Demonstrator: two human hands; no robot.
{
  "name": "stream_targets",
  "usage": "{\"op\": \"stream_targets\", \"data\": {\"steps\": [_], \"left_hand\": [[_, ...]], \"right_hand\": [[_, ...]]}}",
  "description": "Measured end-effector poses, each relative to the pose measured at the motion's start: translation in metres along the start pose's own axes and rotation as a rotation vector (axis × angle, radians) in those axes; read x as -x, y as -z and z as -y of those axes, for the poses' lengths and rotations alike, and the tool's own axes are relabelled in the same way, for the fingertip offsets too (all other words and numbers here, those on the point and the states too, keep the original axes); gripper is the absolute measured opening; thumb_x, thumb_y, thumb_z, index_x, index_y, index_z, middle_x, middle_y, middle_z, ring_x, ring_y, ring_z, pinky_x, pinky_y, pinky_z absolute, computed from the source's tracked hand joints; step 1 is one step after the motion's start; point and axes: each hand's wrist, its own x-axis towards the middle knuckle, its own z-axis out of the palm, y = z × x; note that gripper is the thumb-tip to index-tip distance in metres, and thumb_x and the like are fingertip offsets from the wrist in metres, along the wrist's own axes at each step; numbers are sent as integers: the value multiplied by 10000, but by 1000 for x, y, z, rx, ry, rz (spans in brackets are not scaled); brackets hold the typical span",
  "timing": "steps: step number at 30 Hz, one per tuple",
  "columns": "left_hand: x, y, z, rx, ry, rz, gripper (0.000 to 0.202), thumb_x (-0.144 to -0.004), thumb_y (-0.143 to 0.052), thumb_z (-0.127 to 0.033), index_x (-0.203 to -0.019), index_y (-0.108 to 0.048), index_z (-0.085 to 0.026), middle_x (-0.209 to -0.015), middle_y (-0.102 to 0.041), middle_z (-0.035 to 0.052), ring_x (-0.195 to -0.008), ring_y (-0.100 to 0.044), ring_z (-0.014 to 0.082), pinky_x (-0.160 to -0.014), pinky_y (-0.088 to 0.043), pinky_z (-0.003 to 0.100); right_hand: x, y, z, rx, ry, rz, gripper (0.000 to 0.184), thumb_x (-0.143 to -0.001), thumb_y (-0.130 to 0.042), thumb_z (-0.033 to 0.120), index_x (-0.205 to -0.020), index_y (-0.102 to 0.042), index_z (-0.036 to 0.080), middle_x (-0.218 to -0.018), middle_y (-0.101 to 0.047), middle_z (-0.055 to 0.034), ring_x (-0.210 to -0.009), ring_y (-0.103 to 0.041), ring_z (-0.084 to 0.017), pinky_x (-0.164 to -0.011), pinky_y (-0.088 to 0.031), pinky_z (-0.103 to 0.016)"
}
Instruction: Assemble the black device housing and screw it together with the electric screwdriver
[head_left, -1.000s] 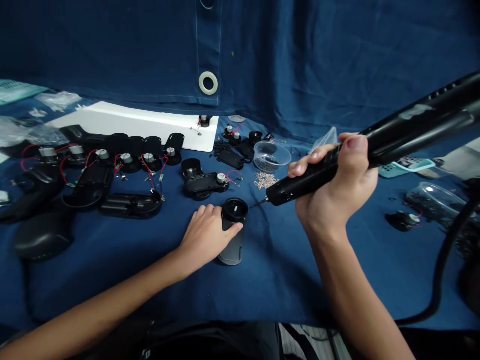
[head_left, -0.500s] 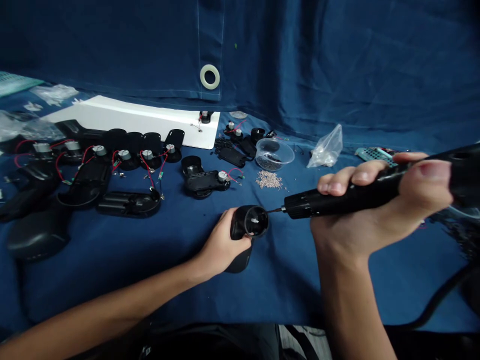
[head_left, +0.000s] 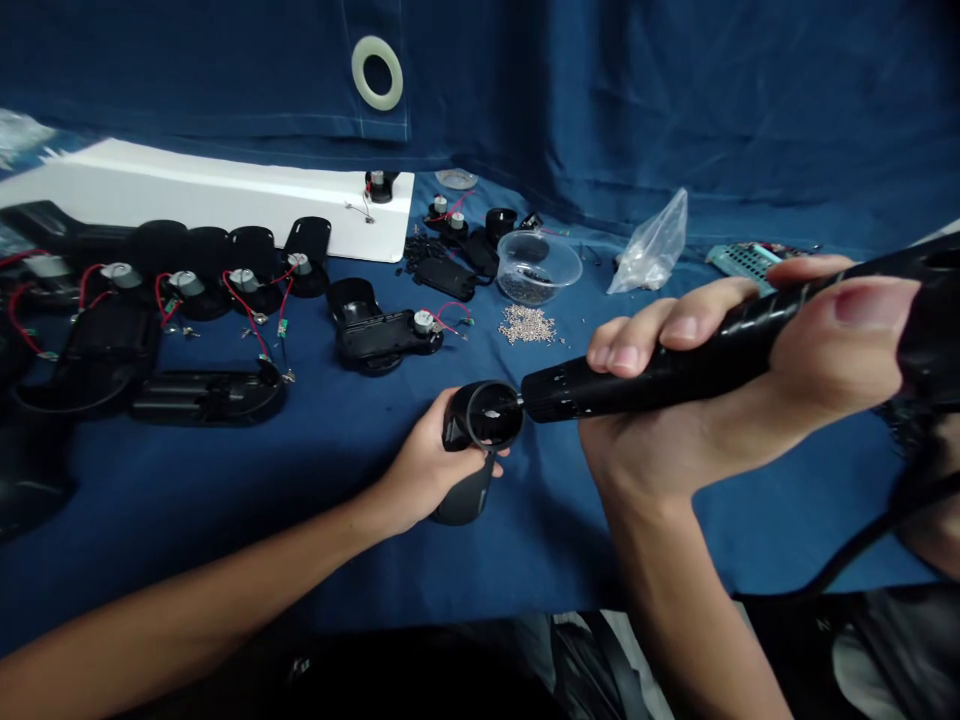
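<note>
My left hand is wrapped round a black plastic housing, whose round open end faces up toward me. A small pale part shows inside that opening. My right hand grips a black electric screwdriver, held nearly level with its nose pointing left. The nose is right at the rim of the round opening; only a short bit of the shaft shows, and its tip is hidden. Beyond the housing lies a heap of tiny screws on the blue cloth.
A clear plastic tub stands behind the screws, with a clear bag to its right. Black housings with motors and red wires line the left side. A white board lies at the back. Another person shows at the right edge.
My right hand has brought the screwdriver left, against the housing, and much less of its bit shows. The whole view has shifted, with the table things now higher and farther left.
</note>
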Motion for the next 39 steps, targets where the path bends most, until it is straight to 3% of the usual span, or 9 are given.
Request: {"op": "stream_targets", "data": {"steps": [10,17,22,23,25,27,31,39], "left_hand": [[0,-2,-1,35,-6,4,424,-723,-684,-110,-1089,-475,-157,-847,-645,44,-723,-663,165,-630,-560,280],[-1,0,3,42,32,-1,416,-768,-686,-166,-1115,-456,-177,-965,-648,70,-793,-674,194,-655,-574,324],[-2,-1,1,103,52,-31,349,-771,-694,-182,-1045,-479,-158,-959,-630,66,-787,-658,187,-647,-577,345],[-3,-1,0,114,60,-36,332,-770,-693,-183,-1029,-488,-153,-944,-629,62,-778,-656,184,-642,-577,343],[-3,-1,-2,131,85,-37,313,-767,-690,-179,-1014,-501,-144,-914,-632,58,-744,-652,176,-622,-573,332],[-3,0,-4,136,100,-39,319,-763,-686,-173,-1020,-499,-143,-911,-639,61,-714,-647,166,-602,-566,320],[-1,0,-3,103,81,-22,337,-765,-680,-167,-1033,-477,-151,-952,-638,68,-730,-646,164,-620,-568,328],[-2,0,-2,95,77,-28,340,-765,-668,-147,-1038,-466,-142,-891,-633,48,-698,-645,159,-609,-567,325]], "right_hand": [[5,-4,-6,-8,8,17,101,-907,-406,317,-856,-474,263,-573,-411,88,-390,-469,-69,-395,-440,-227],[9,-11,-10,3,36,48,56,-877,-474,291,-827,-484,269,-541,-468,99,-386,-500,-81,-394,-451,-237],[12,-21,-15,-25,70,207,81,-824,-591,267,-770,-531,267,-632,-591,66,-669,-678,-140,-716,-594,-346],[12,-23,-17,-32,52,263,97,-819,-603,269,-762,-523,268,-656,-612,62,-689,-691,-151,-711,-601,-357],[12,-25,-21,-37,-1,327,132,-819,-613,298,-759,-501,265,-644,-622,68,-615,-687,-155,-595,-601,-338],[10,-27,-25,-12,-61,295,182,-804,-644,357,-762,-493,265,-576,-591,83,-511,-650,-143,-494,-569,-305],[7,-28,-28,34,-151,204,300,-700,-735,468,-774,-504,292,-527,-551,99,-517,-635,-131,-475,-533,-268],[11,-23,-29,-23,-35,361,497,-624,-653,723,-909,-523,337,-595,-579,91,-403,-505,-102,-415,-456,-271]]}}
